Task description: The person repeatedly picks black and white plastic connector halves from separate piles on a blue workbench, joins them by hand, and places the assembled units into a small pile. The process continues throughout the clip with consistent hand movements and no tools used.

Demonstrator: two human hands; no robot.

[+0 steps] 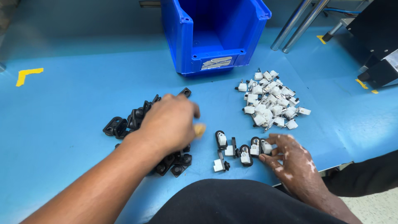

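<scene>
Roughly early going: about five joined black-and-white units lie before me, the right hand resting fingertips on the end one, fingers loosely spread. Left hand hovers curled over the black pile, grip hidden, can't tell. White pile, perhaps thirty; black maybe fifteen. One blue bin.
</scene>
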